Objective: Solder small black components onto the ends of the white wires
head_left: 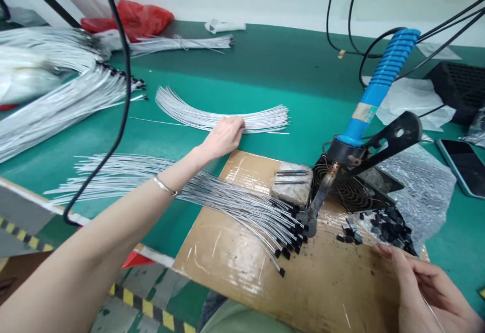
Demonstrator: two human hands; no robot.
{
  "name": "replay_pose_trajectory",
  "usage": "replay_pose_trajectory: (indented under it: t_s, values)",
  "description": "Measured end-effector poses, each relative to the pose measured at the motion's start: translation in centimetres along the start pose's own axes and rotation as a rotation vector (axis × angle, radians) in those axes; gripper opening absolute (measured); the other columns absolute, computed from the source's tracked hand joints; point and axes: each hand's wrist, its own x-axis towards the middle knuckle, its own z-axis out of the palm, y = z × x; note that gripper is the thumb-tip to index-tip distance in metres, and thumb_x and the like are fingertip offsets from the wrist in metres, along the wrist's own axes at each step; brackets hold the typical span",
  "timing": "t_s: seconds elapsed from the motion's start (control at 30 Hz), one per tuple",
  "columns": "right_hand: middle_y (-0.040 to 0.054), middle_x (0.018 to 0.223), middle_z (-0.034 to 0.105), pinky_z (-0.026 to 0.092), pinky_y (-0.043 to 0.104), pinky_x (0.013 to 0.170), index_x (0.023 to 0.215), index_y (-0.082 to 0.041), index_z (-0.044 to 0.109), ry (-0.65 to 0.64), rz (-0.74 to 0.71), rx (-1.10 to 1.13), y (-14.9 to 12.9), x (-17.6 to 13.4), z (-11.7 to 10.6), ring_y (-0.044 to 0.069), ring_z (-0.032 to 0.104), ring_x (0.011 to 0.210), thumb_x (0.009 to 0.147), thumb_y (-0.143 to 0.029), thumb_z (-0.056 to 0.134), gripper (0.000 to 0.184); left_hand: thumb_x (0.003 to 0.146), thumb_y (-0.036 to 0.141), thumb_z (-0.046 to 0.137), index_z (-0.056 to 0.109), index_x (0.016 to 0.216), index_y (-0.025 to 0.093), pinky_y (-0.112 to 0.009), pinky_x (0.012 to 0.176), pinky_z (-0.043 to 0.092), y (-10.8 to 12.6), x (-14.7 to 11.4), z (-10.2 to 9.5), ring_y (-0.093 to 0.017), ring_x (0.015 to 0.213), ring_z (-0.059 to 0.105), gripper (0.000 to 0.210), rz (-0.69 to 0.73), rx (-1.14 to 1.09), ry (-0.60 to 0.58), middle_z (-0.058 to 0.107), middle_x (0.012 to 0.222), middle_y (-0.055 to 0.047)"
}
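While your left hand (pixel 223 138) reaches across the worktop (pixel 273 65), its fingers are drawn nearly together at the near edge of the curved bundle of white wires (pixel 265 119); you hide the fingertips, so I cannot tell whether they pinch a wire. That bundle lies on the green surface, just beyond the brown board (pixel 235 252). Your right hand (pixel 428 282) is at the lower right, half open with its fingers curled and the thumb close to the forefinger. A thin pale strand (pixel 432 314) shows against it, but I cannot tell how you grip it or whether the fingertips hold anything. Just beyond those fingertips lies a pile of small black pieces (pixel 394 229).

Under your left forearm, the black-ended wires (pixel 227 194) stretch from the worktop onto the board, their dark ends bunched just beside the metal tip of the blue-handled tool (pixel 382 85). Near that tip you have a pale block (pixel 291 186) with dark rods on top. Bubble wrap (pixel 432 181) and a phone (pixel 464 166) lie farther right.
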Motion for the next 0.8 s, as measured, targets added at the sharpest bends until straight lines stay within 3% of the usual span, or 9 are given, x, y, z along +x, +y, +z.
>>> replay_pose_trajectory:
  t_s: [0.2, 0.3, 0.43, 0.6, 0.8]
  values:
    - [0.0161, 0.084, 0.078, 0.051, 0.072, 0.111, 0.064, -0.030, 0.079, -0.013, -0.058, 0.053, 0.1, -0.3, 0.4, 0.041, 0.075, 0.082, 0.046, -0.075, 0.099, 0.052, 0.098, 0.019, 0.051, 0.056, 0.101, 0.022, -0.034, 0.076, 0.054, -0.7, 0.0, -1.0, -0.021, 0.073, 0.070, 0.006, -0.138, -0.212, 0.127, 0.073, 0.081, -0.003]
    - [0.0155, 0.084, 0.078, 0.052, 0.073, 0.111, 0.064, -0.029, 0.078, -0.021, -0.077, 0.066, 0.2, -0.4, 0.4, 0.040, 0.074, 0.080, 0.045, -0.076, 0.099, 0.055, 0.099, 0.021, 0.055, 0.063, 0.100, 0.020, -0.031, 0.071, 0.054, -0.8, 0.1, -0.9, -0.018, 0.066, 0.069, 0.008, -0.166, -0.242, 0.142, 0.075, 0.081, -0.003]
    - [0.0152, 0.082, 0.077, 0.052, 0.071, 0.112, 0.062, -0.029, 0.079, -0.025, -0.067, 0.082, 0.3, -0.4, 0.4, 0.037, 0.072, 0.077, 0.044, -0.075, 0.100, 0.054, 0.100, 0.024, 0.065, 0.073, 0.092, 0.017, -0.035, 0.082, 0.058, -1.1, 0.1, -0.2, -0.021, 0.080, 0.073, 0.013, -0.160, -0.172, 0.109, 0.078, 0.088, -0.005]
    - [0.0145, 0.080, 0.078, 0.055, 0.069, 0.109, 0.062, -0.031, 0.079, -0.015, -0.080, 0.068, 0.5, -0.4, 0.4, 0.039, 0.074, 0.076, 0.048, -0.074, 0.099, 0.050, 0.105, 0.035, 0.072, 0.069, 0.132, 0.018, -0.050, 0.097, 0.063, -1.3, -0.2, 0.8, -0.028, 0.115, 0.073, 0.033, -0.090, -0.069, -0.008, 0.071, 0.135, -0.012]
    - [0.0141, 0.091, 0.081, 0.054, 0.065, 0.115, 0.073, -0.029, 0.080, -0.047, -0.054, 0.032, 0.4, -1.1, 0.1, 0.041, 0.078, 0.094, 0.063, -0.061, 0.097, 0.038, 0.105, 0.035, 0.071, 0.067, 0.138, 0.018, -0.050, 0.097, 0.064, -1.8, -0.1, 0.9, -0.029, 0.117, 0.072, 0.038, -0.074, -0.013, -0.035, 0.069, 0.140, -0.013]
